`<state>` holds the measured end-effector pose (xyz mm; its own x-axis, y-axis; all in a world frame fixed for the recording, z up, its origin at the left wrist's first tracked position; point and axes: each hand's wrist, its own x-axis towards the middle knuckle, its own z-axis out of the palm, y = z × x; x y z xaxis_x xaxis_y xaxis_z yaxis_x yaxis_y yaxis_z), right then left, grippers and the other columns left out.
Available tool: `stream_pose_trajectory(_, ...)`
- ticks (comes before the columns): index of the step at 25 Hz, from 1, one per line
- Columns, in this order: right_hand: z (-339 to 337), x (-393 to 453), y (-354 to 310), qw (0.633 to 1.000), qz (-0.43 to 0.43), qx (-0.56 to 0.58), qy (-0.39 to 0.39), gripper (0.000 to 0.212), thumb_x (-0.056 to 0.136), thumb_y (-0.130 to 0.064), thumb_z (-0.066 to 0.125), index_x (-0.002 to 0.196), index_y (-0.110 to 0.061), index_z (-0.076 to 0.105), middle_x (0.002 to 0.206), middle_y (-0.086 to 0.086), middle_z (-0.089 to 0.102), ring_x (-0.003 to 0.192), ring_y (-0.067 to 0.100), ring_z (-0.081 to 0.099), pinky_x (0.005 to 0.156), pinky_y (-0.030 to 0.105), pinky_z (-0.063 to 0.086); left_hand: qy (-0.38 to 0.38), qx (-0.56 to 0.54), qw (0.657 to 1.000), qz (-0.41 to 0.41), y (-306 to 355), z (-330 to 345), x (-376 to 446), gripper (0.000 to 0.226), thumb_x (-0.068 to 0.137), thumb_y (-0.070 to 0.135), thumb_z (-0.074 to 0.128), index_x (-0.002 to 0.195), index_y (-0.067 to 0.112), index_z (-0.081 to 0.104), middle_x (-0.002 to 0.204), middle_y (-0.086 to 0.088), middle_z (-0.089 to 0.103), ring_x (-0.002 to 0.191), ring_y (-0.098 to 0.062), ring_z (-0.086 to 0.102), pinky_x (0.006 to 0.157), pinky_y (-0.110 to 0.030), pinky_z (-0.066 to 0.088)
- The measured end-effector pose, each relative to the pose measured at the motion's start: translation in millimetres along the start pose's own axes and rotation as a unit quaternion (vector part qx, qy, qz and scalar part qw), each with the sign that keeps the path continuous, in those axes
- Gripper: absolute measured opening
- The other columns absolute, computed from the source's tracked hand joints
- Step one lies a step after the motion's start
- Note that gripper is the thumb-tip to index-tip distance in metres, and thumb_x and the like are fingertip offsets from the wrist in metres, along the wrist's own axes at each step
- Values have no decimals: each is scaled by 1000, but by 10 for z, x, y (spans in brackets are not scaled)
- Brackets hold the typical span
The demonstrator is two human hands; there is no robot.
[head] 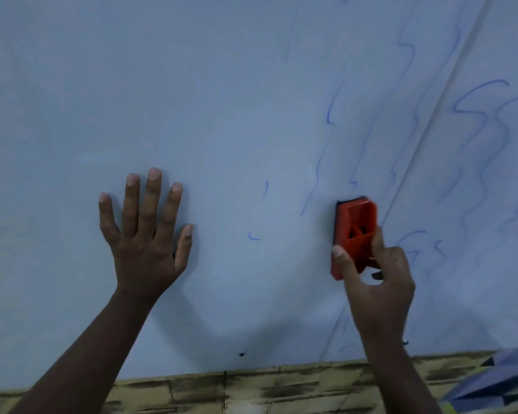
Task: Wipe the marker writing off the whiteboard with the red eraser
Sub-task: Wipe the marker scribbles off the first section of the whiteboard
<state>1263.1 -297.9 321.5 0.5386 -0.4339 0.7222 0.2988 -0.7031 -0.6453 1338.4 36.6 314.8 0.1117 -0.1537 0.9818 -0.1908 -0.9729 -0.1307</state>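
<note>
1. Across nearly the whole head view, a whiteboard [222,85] is seen, with its lower edge met by a tan, brick-patterned surface [251,389] running along the 6 o'clock side.
2. At about 8 o'clock from the frame's centre, the left hand [145,234] is laid flat against the board, its fingers straight and spread with the tips towards 12 o'clock; nothing is held by it.
3. At roughly 4 o'clock from centre, the red eraser [353,231] is held against the board by the right hand [377,282]; the thumb is curled over its left edge and the fingers are wrapped round its right side. A dark pad is visible along the eraser's upper end.
4. Blue marker writing [479,115] is spread from 12 to 4 o'clock, much of it faint and smeared, in wavy, S-like strokes; it lies to the 3 o'clock side of the eraser and above it.
5. A few short blue strokes [254,236] are left between the two hands.
6. A pale diagonal line [431,115] is seen crossing the board from 1 o'clock down towards the eraser.
7. At 5 o'clock, in the frame's corner, a blue-grey folded object [503,380] is seen; what it is cannot be told.
</note>
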Motion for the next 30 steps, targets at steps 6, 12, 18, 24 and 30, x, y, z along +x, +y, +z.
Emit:
stream_pose_trajectory(6, 284, 0, -461, 996, -79, -47, -14, 67, 86, -54, 73, 142, -19, 61, 91, 4, 50, 77, 24, 54, 64, 38, 50, -6, -1, 1000, -5, 21, -6, -6, 65, 110, 37, 41, 168, 13, 25, 178, -8, 8, 165, -30, 6, 130, -60, 4)
stream_pose_trajectory(12, 611, -503, -749, 948, -254, -148, -123, 63, 87, -56, 71, 140, -22, 60, 94, 3, 51, 81, 20, 48, 66, 38, 46, -3, 0, 1000, 0, 13, 15, 10, 64, 111, 38, 42, 167, 11, 28, 178, -10, 10, 165, -31, 7, 130, -60, 3)
stream_pose_trajectory(18, 234, 100, -648, 967, -202, -152, -27, 66, 85, -62, 70, 142, -30, 61, 91, 1, 48, 80, 23, 50, 64, 33, 42, -6, -4, 1000, -4, 3, 9, -28, 64, 110, 36, 45, 167, 10, 29, 177, -11, 12, 165, -32, 8, 130, -61, 5)
stream_pose_trajectory(24, -128, 653, -463, 995, -20, -63, 72, 69, 88, -59, 73, 146, -27, 58, 92, 1, 49, 78, 16, 55, 68, 28, 43, -12, -23, 999, -31, 106, -109, 32, 63, 106, 33, 54, 163, 12, 38, 172, -13, 28, 161, -33, 21, 124, -64, 19)
stream_pose_trajectory(30, 256, 287, -871, 980, -173, -98, 3, 65, 85, -59, 66, 138, -21, 64, 89, 3, 48, 79, 26, 53, 62, 34, 47, 34, -37, 996, -76, 105, -276, 809, 53, 105, 33, 56, 154, 14, 51, 161, -14, 42, 151, -34, 35, 113, -54, 23)
